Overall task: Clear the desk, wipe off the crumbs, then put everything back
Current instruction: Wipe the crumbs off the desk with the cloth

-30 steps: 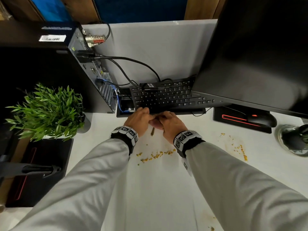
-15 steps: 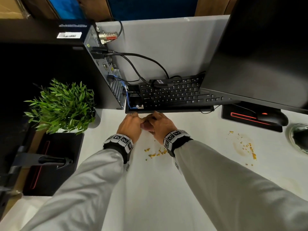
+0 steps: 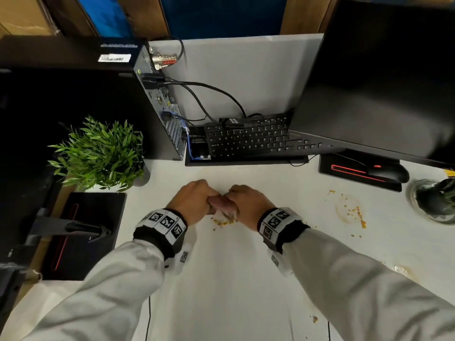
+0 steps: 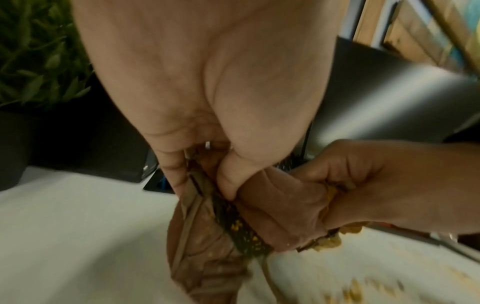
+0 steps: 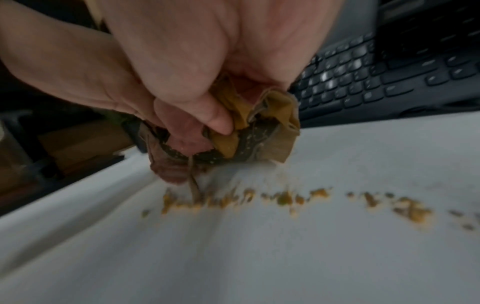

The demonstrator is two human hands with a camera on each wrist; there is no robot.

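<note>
Both hands have drawn back from the keyboard's front edge toward the body and now sit over the line of crumbs they were beyond a second ago. I read this as the wiping stroke pulling inward, gathering the spill rather than scattering it.

The left hand (image 3: 194, 201) and right hand (image 3: 246, 205) meet knuckle to knuckle at the middle of the desk (image 3: 221, 279), fingers curled tight. Between them they clutch a bunched cloth (image 3: 222, 207), brownish with a yellow patch and a dark speckled fold. In the left wrist view the left thumb (image 4: 233, 176) pins the cloth against the fingers. In the right wrist view the right thumb (image 5: 205, 117) clamps the yellow fold, and the cloth's lower edge reaches down to the crumbs.

The crumbs (image 3: 221, 223) lie just under the hands at 6 o'clock. A second crumb patch (image 3: 354, 212) with a faint ring stain sits well apart at 3 o'clock, untouched, so the wipe looks partly done.

At 12 o'clock lies the keyboard (image 3: 253, 141), tucked under the monitor (image 3: 381, 82). The mouse (image 3: 386, 172) is at 2 o'clock, and the plant (image 3: 101, 153) at 10 o'clock beside the computer tower (image 3: 160, 107).
</note>
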